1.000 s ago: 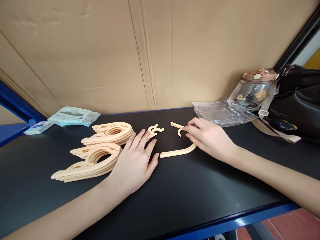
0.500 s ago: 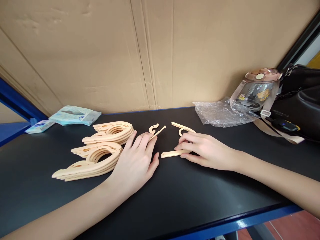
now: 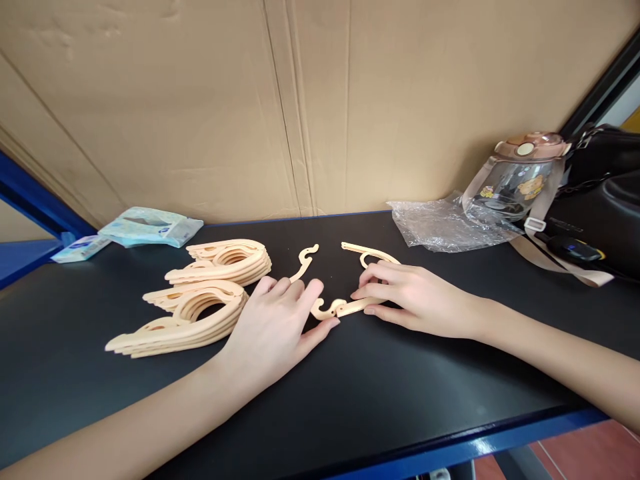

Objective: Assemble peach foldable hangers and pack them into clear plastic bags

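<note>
A small beige hook piece (image 3: 323,311) is pinched between the thumb and fingers of my left hand (image 3: 280,323), and its tip touches the near end of a curved beige hanger arm (image 3: 356,306). My right hand (image 3: 415,297) lies over that arm and holds it down on the black table (image 3: 380,387). The arm's far end (image 3: 370,253) sticks out beyond my fingers. A second hook piece (image 3: 305,261) lies loose just behind my left hand. Left of it are two stacks of the same beige hanger parts (image 3: 220,263) (image 3: 183,321).
A cardboard wall (image 3: 310,107) closes off the back. Tissue packs (image 3: 150,227) (image 3: 80,248) lie at the back left. A crumpled clear plastic bag (image 3: 440,223), a water bottle (image 3: 520,177) and a black bag (image 3: 605,200) fill the back right. The table's blue front edge (image 3: 475,448) is near.
My left hand has picked up one of the two hook pieces and brought it right to the near end of the hanger arm. My right hand slid down along the arm.
</note>
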Motion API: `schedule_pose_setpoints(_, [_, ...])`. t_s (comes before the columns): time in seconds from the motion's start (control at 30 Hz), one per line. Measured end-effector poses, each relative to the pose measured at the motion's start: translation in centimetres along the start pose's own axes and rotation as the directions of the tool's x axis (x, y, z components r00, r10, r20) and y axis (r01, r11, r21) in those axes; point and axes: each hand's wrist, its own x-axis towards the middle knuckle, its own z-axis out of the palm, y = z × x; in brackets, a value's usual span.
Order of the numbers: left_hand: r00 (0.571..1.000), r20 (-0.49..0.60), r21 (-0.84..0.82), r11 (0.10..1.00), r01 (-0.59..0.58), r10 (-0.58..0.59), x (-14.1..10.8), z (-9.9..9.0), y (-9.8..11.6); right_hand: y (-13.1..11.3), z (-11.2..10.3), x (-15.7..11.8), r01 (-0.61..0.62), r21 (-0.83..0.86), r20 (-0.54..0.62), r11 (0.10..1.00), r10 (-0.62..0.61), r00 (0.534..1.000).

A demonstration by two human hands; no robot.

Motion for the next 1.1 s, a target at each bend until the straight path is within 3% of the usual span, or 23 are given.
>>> schedule_pose_setpoints(0.2, [0.989, 0.074, -0.029, 0.992, -0.126, 0.127, 0.2, -0.1, 0.0, -0.1, 0.0, 0.1, 0.000, 0.035, -0.001, 0.999, 0.000, 1.000])
schedule_pose_setpoints(0.33, [0.982, 0.100, -0.055, 0.986, -0.157, 0.162, 0.4, -0.3, 0.0, -0.2, -0.1, 0.1, -0.034, 0.151, 0.019, 0.988, 0.032, 0.999])
schedule_pose_setpoints(0.53, [0.982, 0.131, -0.134, 0.984, -0.117, 0.135, 0.5, -0.6, -0.1, 0.1, -0.3, 0.5, -0.115, 0.438, 0.068, 0.892, 0.095, 0.993])
schedule_pose_setpoints(0.73, [0.970, 0.218, -0.355, 0.934, -0.021, 0.105, 0.4, -0.8, -0.1, 0.3, -0.3, 0.6, -0.162, 0.578, 0.106, 0.800, 0.123, 0.987])
schedule_pose_setpoints(1.1, [0.947, 0.317, -0.331, 0.942, 0.055, 0.056, 0.3, -1.0, 0.2, 0.1, -0.2, 0.6, -0.199, 0.690, 0.159, 0.696, 0.123, 0.980])
